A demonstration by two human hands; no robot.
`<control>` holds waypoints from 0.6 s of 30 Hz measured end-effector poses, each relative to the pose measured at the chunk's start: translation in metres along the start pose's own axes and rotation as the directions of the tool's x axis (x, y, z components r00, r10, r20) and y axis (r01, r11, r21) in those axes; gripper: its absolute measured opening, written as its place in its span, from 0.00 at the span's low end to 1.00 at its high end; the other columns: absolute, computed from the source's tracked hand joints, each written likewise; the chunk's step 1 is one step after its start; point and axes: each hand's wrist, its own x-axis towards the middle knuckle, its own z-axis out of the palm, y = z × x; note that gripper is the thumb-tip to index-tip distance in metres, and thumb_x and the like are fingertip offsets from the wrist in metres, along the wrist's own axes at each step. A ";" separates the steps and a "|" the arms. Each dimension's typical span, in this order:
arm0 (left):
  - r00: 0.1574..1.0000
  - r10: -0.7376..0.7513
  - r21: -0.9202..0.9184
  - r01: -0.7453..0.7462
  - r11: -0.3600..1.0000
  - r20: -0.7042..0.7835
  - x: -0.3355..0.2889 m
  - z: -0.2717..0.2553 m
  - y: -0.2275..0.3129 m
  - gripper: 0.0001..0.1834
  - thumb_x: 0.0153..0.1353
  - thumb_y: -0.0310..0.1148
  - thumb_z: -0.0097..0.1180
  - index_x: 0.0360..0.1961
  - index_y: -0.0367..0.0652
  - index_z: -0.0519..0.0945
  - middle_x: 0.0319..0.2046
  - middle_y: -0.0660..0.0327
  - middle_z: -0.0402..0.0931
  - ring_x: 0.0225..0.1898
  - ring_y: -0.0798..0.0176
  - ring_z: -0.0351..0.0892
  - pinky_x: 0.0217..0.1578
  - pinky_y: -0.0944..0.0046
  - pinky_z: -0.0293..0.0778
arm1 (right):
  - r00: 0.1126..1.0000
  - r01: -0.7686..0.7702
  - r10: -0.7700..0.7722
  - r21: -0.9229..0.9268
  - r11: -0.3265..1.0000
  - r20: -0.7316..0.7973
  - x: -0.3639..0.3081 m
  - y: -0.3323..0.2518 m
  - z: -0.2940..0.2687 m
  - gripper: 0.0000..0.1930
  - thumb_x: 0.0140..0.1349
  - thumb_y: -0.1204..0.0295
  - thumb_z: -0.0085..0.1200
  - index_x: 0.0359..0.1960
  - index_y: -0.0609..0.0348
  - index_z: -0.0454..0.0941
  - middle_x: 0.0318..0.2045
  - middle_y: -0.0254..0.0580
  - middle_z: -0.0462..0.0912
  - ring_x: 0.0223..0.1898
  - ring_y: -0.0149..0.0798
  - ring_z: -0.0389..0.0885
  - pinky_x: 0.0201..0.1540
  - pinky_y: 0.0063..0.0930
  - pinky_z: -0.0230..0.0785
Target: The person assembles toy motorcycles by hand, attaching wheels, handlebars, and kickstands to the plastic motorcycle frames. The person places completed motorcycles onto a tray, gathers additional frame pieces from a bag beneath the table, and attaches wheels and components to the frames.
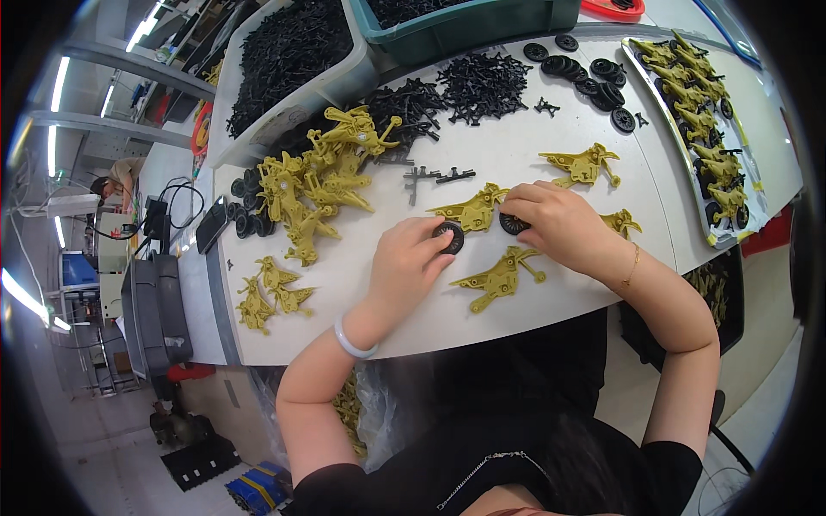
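My left hand [406, 262] pinches a small black toy wheel [448, 238] between thumb and fingers. Another black wheel [514, 224] is in the fingertips of my right hand [557, 225]. Between the two hands a yellow plastic toy motorcycle body [469, 213] lies on the white table [361, 297], the wheels at its near side and right end. Closer to me is a second yellow body [499, 279]. Beyond my right hand lies a third one [585, 164], and another yellow part [621, 223] shows partly behind my right wrist.
A pile of yellow bodies [318, 181] sits at the left, with small black parts [483, 89] behind. Loose wheels [594, 77] lie at the back right. A white tray [712, 232] holds several bodies with wheels. A translucent bin [366, 69] and green bin [482, 34] stand behind.
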 end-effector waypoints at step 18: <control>0.749 -0.169 0.255 0.416 0.873 -0.641 -0.024 -0.114 -0.075 0.08 0.53 0.25 0.59 0.36 0.41 0.81 0.35 0.56 0.78 0.37 0.53 0.75 0.42 0.59 0.70 | 0.865 -0.461 0.315 -0.367 0.808 -0.391 -0.055 0.175 -0.071 0.16 0.55 0.77 0.59 0.47 0.62 0.76 0.49 0.43 0.77 0.51 0.47 0.75 0.53 0.33 0.67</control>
